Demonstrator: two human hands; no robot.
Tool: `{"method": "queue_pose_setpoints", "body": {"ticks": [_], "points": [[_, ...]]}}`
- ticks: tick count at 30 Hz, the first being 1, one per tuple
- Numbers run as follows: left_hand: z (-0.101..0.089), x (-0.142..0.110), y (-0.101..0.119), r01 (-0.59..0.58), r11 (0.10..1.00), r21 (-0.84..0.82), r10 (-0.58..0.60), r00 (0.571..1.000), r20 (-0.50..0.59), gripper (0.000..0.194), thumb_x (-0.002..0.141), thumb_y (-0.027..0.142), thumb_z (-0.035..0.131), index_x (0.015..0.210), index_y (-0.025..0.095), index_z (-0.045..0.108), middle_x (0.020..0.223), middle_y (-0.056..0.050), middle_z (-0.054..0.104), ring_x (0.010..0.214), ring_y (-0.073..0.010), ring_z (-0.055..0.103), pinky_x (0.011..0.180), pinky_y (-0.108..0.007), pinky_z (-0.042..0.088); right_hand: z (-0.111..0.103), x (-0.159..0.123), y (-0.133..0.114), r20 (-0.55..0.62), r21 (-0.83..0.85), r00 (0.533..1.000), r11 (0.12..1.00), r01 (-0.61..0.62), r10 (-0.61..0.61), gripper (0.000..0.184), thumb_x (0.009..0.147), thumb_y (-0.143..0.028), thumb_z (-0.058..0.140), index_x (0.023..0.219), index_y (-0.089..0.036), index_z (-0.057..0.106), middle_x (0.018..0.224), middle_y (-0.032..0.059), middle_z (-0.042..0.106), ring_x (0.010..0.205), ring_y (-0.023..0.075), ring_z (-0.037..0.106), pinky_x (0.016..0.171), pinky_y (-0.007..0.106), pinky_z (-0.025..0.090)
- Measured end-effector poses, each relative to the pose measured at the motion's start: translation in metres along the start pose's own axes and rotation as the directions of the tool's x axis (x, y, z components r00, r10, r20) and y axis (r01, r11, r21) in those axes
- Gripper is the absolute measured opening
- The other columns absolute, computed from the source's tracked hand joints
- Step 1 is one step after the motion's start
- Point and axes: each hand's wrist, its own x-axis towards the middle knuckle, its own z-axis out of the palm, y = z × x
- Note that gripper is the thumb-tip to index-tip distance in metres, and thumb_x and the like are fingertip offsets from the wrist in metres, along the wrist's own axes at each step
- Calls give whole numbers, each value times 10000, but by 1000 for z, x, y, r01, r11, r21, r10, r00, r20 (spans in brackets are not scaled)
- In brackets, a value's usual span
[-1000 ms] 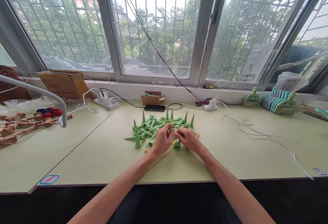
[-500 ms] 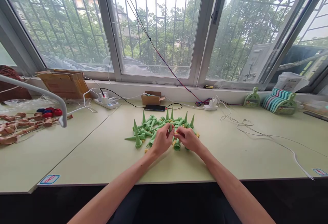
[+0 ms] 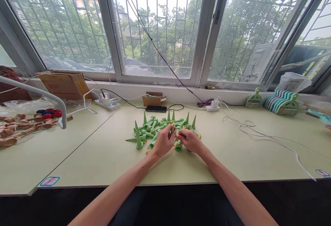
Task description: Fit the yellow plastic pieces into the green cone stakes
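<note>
A pile of green plastic watering spikes (image 3: 154, 124) with small yellow parts lies on the table in front of me. Some spikes, such as one at the left front (image 3: 138, 138), stand upright on their caps; others lie on their sides. My left hand (image 3: 163, 140) is closed around a green spike (image 3: 172, 129), whose tip shows by the thumb. Close beside it, my right hand (image 3: 191, 140) is closed in a pinch at the same spot. Whatever its fingertips grip is too small to make out. Below the hands lies a spike with its round cap opening (image 3: 178, 148) facing me.
Behind the pile are a phone (image 3: 156, 109) and a small open carton (image 3: 153, 100). Wooden toys (image 3: 15, 131) lie left, near a bent white tube (image 3: 58, 101). Loose white cables (image 3: 254, 129) and standing green dustpan-shaped items (image 3: 288, 105) are right. Another person's hand (image 3: 328, 127) shows at the right edge.
Another person's hand and a teal item have come into view at the far right edge. My own hands stay in nearly the same place, with only slight finger movement.
</note>
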Motion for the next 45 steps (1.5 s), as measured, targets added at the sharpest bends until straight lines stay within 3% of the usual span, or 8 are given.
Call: {"method": "queue_pose_setpoints", "body": {"ticks": [4, 11, 24, 45], "points": [[0, 0, 0, 2, 1000, -5, -2, 1000, -6, 153, 937, 291, 474, 828, 189, 507, 745, 16, 581, 522, -85, 398, 537, -222, 357, 1, 0, 1, -24, -2, 1000, 1000, 7, -7, 263, 899, -316, 552, 671, -206, 480, 553, -39, 489, 514, 112, 374, 539, 238, 313], [2, 0, -3, 11, 1000, 5, -11, 1000, -29, 159, 945, 313, 464, 855, 191, 511, 707, 22, 547, 518, -90, 406, 543, -227, 353, 2, 0, 3, -12, 23, 1000, 1000, 21, -21, 83, 868, -279, 600, 906, -206, 586, 583, -43, 572, 506, 117, 453, 558, 241, 357], [1, 0, -1, 2, 1000, -6, -2, 1000, -10, 150, 937, 306, 471, 845, 193, 510, 710, 22, 547, 520, -92, 413, 541, -222, 359, 1, 0, 2, -26, 20, 999, 999, 40, -39, 149, 874, -282, 571, 757, -211, 513, 583, -43, 523, 524, 113, 398, 552, 238, 331], [2, -1, -1, 19, 1000, -16, -19, 1000, 2, 133, 931, 294, 475, 848, 197, 510, 717, 19, 558, 518, -96, 414, 540, -223, 359, -1, -1, -2, -19, -29, 999, 999, 32, -33, 214, 873, -299, 558, 700, -218, 461, 550, -51, 439, 511, 114, 329, 531, 238, 293]]}}
